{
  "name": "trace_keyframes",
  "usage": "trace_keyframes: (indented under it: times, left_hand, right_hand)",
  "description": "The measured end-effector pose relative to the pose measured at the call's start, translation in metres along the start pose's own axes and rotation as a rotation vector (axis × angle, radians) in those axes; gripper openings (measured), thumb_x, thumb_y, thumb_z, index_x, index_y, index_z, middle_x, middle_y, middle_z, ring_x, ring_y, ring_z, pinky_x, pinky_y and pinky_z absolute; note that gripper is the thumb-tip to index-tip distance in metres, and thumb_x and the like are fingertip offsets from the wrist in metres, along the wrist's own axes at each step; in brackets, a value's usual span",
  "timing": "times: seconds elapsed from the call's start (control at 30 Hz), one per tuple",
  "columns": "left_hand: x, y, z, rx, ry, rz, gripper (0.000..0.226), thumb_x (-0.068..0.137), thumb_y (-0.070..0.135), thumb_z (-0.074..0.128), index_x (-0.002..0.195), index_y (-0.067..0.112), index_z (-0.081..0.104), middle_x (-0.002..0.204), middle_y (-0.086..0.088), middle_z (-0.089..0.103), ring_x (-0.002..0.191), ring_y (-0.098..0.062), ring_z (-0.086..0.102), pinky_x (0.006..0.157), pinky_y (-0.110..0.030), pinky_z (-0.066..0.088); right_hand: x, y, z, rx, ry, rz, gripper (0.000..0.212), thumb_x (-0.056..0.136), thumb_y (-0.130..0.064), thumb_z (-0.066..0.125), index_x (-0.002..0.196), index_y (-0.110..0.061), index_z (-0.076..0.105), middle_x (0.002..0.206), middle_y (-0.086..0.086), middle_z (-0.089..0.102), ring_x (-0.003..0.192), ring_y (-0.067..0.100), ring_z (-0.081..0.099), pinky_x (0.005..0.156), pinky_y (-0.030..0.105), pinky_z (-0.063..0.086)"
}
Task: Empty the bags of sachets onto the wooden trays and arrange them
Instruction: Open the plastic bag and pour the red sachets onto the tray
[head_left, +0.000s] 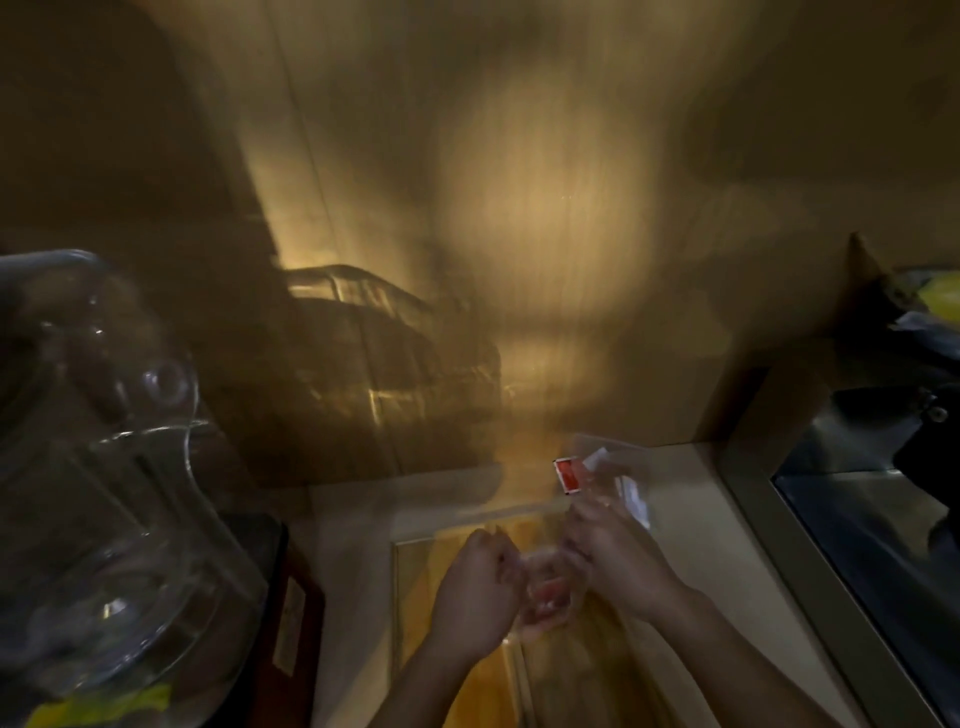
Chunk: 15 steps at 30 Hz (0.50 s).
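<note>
1. Dim wood-panel wall behind, whole view blurred.
2. Clear bag (597, 499) over wooden tray (415, 577) on bench (691, 499); red sachet (568, 475) inside, long axis approx upright.
3. Left hand (475, 592) & right hand (610, 558): each grip closed on bag.
4. Glass jar (104, 467) far left.

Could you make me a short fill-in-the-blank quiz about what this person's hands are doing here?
1. Both hands, the left hand and the right hand, are closed on a clear plastic ____.
2. The small sachet seen through the plastic above the right hand is ____ in colour.
3. Below the hands lies a ____ tray.
4. The large glass jar stands to the person's ____.

Missing words: bag; red; wooden; left
</note>
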<state>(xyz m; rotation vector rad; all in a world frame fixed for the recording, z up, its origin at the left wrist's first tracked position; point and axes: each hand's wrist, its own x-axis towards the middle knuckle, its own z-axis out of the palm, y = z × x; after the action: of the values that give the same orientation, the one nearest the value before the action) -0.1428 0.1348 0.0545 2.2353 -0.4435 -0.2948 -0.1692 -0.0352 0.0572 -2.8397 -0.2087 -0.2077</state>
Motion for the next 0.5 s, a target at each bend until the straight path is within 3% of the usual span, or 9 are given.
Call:
trace_keyframes:
  times: [0.07, 0.13, 0.23, 0.37, 0.43, 0.5]
  left_hand:
    - [-0.012, -0.008, 0.008, 0.024, -0.031, -0.040, 0.035, 0.087, 0.017, 0.053, 0.060, 0.032, 0.037, 0.071, 0.009, 0.044, 0.079, -0.016, 0.054, 0.069, -0.025, 0.037]
    - [-0.023, -0.008, 0.013, -0.021, -0.101, -0.061, 0.031, 0.087, 0.025, 0.055, 0.061, 0.032, 0.039, 0.064, 0.010, 0.048, 0.065, -0.005, 0.050, 0.059, -0.020, 0.036]
    - [-0.030, -0.006, 0.015, -0.046, -0.152, -0.076, 0.026, 0.087, 0.035, 0.055, 0.064, 0.033, 0.043, 0.062, 0.011, 0.053, 0.067, -0.009, 0.055, 0.059, -0.024, 0.037]
    - [-0.030, 0.000, 0.018, -0.241, -0.185, -0.146, 0.029, 0.089, 0.014, 0.054, 0.064, 0.029, 0.049, 0.066, 0.007, 0.056, 0.068, -0.014, 0.053, 0.065, -0.027, 0.040]
    - [-0.033, 0.003, 0.021, -0.433, -0.170, -0.204, 0.034, 0.086, 0.001, 0.053, 0.062, 0.025, 0.054, 0.061, 0.004, 0.057, 0.059, -0.009, 0.054, 0.060, -0.024, 0.043]
    - [-0.038, 0.007, 0.023, -0.581, -0.182, -0.260, 0.030, 0.085, -0.007, 0.053, 0.064, 0.015, 0.054, 0.056, 0.001, 0.057, 0.048, -0.004, 0.054, 0.051, -0.019, 0.042]
  right_hand:
    - [-0.009, -0.004, 0.017, -0.010, -0.005, 0.020, 0.012, 0.065, -0.033, 0.046, 0.060, -0.028, 0.056, 0.064, -0.011, 0.054, 0.061, 0.006, 0.057, 0.059, 0.014, 0.031]
    - [-0.016, -0.006, 0.028, -0.020, 0.000, 0.041, 0.008, 0.063, -0.031, 0.045, 0.063, -0.029, 0.052, 0.064, -0.012, 0.052, 0.060, 0.007, 0.057, 0.061, 0.018, 0.024]
    - [-0.021, -0.012, 0.031, -0.051, 0.033, 0.101, 0.017, 0.064, -0.029, 0.043, 0.063, -0.028, 0.060, 0.068, -0.009, 0.055, 0.065, 0.012, 0.058, 0.062, 0.019, 0.016]
    - [-0.025, -0.028, 0.026, 0.083, 0.043, 0.312, 0.019, 0.081, -0.015, 0.050, 0.091, -0.017, 0.067, 0.091, 0.001, 0.058, 0.089, 0.019, 0.058, 0.069, 0.027, 0.039]
    - [-0.029, -0.035, 0.024, 0.325, -0.016, 0.413, 0.022, 0.084, -0.010, 0.051, 0.098, -0.016, 0.067, 0.093, 0.000, 0.059, 0.091, 0.017, 0.059, 0.071, 0.025, 0.041]
    - [-0.034, -0.038, 0.025, 0.574, 0.030, 0.503, 0.027, 0.082, -0.002, 0.052, 0.098, -0.015, 0.069, 0.089, -0.001, 0.063, 0.087, 0.014, 0.060, 0.071, 0.020, 0.045]
